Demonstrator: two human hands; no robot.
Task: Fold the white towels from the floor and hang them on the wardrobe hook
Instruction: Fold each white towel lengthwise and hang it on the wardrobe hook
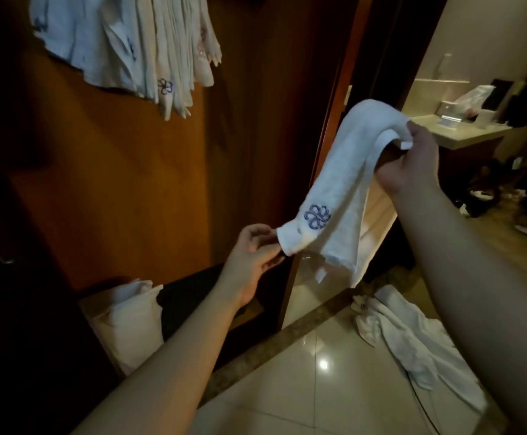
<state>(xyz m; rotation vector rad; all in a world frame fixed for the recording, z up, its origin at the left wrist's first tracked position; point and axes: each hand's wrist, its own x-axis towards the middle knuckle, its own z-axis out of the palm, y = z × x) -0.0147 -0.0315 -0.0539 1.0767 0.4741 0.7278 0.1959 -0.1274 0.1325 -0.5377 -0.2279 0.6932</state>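
A: Hanging in mid-air before the brown wooden wardrobe door: one white terry towel with a blue flower emblem, folded into a long narrow strip. Long axis slanted, upper end at right, lower end down-left.

B: Upper end draped over and gripped by the right hand, fingers curled round the fold. Lower corner pinched by the left hand between thumb and fingertips, remaining fingers loosely bent.

A: Emblem placed near the lower hem, facing the camera. Loose back layer trailing below the pinched corner, small tag visible at its edge.

B: Above left, bunch of pale folded towels with blue emblems hanging against the same door; hook itself not visible. Open room between that bunch and the held strip.

A: Below right, crumpled white towels lying on the glossy beige tiled floor, well apart from the hands. Door edge running just behind the held strip.

B: Lower left, white cloth bundle in a dark recess. Far right, pale countertop with blurred items.
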